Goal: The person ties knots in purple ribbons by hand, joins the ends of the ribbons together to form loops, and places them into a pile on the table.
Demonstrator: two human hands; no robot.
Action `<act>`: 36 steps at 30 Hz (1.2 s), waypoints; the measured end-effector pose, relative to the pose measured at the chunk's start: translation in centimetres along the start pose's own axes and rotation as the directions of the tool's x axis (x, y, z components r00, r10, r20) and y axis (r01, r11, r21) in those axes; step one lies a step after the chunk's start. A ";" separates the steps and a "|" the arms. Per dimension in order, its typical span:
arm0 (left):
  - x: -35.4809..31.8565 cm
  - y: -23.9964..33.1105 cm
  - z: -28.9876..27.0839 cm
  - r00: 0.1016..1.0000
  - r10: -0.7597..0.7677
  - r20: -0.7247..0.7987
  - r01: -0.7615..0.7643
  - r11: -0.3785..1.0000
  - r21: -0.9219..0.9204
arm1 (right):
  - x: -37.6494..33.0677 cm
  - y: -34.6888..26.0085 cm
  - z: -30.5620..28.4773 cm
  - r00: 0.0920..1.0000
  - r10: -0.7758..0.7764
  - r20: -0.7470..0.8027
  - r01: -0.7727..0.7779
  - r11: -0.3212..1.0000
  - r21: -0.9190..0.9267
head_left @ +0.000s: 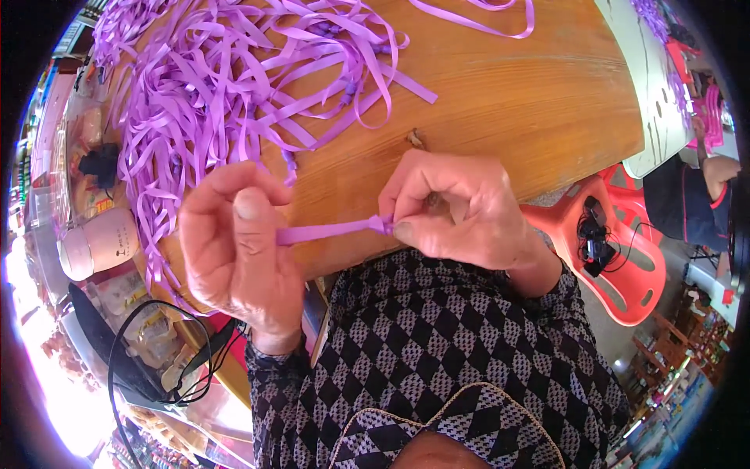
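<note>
Short flat purple ribbon strip (332, 231) stretched taut between both hands, just over the near edge of the round wooden desk (508, 102). Left hand (234, 242) closed, pinching one end; right hand (457, 207) closed, pinching the knotted other end. Big pile of loose purple ribbons (226, 86) on desk's far-left part.

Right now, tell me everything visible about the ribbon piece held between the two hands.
The ribbon piece is a short, flat, glossy purple strip, plastic-looking, pulled taut and nearly level over the edge of the wooden table. The left hand pinches its left end under the thumb; the right hand pinches its right end, where it bunches into a small knot or fold. The pile of like ribbons lies behind.
</note>
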State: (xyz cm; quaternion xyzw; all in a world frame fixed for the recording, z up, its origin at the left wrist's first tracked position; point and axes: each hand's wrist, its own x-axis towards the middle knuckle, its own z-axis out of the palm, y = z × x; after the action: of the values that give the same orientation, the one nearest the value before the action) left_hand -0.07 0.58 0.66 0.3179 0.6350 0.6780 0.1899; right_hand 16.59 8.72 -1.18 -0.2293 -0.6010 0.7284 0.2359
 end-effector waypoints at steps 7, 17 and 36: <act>1.0 0.2 -1.4 0.972 0.232 -0.030 -0.232 0.973 -0.007 | 0.2 -0.4 0.7 0.996 -0.086 -0.030 0.078 0.979 -0.186; 1.2 0.6 -1.3 0.712 0.179 0.679 -0.526 0.776 0.348 | 1.1 0.1 1.5 0.970 -0.242 -0.022 0.207 0.869 -0.450; 1.1 -0.2 0.0 0.641 0.460 0.614 -0.762 0.480 0.435 | 1.4 0.3 1.4 0.956 -0.285 -0.071 0.217 0.848 -0.483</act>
State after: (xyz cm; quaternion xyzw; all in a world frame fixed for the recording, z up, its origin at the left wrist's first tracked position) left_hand -0.94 1.32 0.72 0.7092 0.6127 0.3421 -0.0676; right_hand 14.65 8.48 -1.31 -0.2495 -0.7662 0.5056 0.3082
